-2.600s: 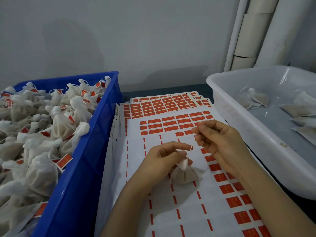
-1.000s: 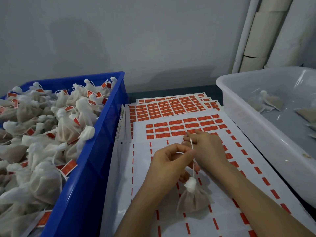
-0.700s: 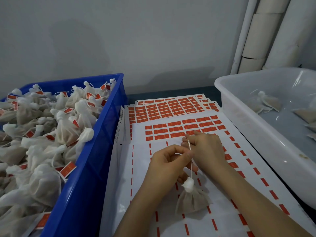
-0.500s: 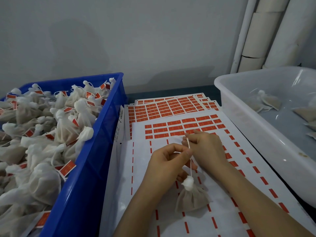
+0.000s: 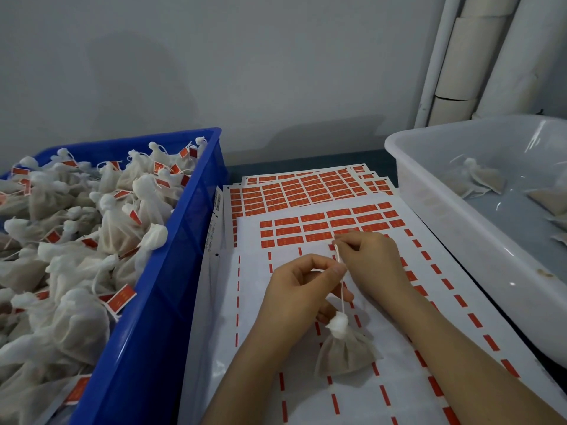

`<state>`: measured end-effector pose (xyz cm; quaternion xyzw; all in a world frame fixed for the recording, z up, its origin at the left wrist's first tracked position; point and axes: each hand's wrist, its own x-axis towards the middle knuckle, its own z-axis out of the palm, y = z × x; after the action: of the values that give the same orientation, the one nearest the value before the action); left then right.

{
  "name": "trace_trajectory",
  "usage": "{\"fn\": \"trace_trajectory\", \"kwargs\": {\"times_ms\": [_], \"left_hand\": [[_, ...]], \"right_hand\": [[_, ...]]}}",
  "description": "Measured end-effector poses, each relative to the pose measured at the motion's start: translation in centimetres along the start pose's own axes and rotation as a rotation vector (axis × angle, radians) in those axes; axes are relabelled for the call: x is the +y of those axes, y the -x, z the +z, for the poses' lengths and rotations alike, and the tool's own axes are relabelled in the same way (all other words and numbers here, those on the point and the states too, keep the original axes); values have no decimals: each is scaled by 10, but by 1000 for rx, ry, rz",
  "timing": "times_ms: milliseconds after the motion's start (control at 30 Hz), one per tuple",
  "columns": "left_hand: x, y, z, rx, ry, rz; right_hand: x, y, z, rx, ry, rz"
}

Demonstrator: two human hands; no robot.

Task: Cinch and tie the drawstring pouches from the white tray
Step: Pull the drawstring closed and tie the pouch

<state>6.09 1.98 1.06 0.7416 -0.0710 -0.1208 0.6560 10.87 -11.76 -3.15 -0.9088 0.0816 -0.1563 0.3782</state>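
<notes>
A small beige drawstring pouch rests on the label sheets, its white neck bunched tight. Its white drawstring runs up from the neck to my fingers. My left hand pinches the string between thumb and forefinger just above the pouch. My right hand pinches the string's upper end a little higher and to the right. The white tray stands at the right and holds a few loose untied pouches.
A blue crate at the left is heaped with several tied pouches bearing red labels. White sheets of red sticker labels cover the table between crate and tray. A grey wall and white pipes stand behind.
The pouch left my left hand and now lies lower on the sheets at the end of its string. My right hand came in close to the left; both have stayed almost still for the last second.
</notes>
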Motion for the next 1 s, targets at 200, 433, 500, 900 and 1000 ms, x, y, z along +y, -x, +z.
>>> {"fn": "trace_trajectory", "kwargs": {"times_ms": [200, 433, 500, 900, 1000], "left_hand": [[-2, -1, 0, 18, -12, 0], [-1, -1, 0, 20, -6, -2], [-1, -1, 0, 20, -3, 0], [0, -1, 0, 59, 32, 0], [0, -1, 0, 77, 35, 5]], "right_hand": [[2, -2, 1, -36, 15, -27], [2, -3, 4, 37, 82, -55], [1, -3, 3, 36, 128, -76], [1, -5, -2, 127, -75, 59], [5, -9, -14, 218, -210, 179]]}}
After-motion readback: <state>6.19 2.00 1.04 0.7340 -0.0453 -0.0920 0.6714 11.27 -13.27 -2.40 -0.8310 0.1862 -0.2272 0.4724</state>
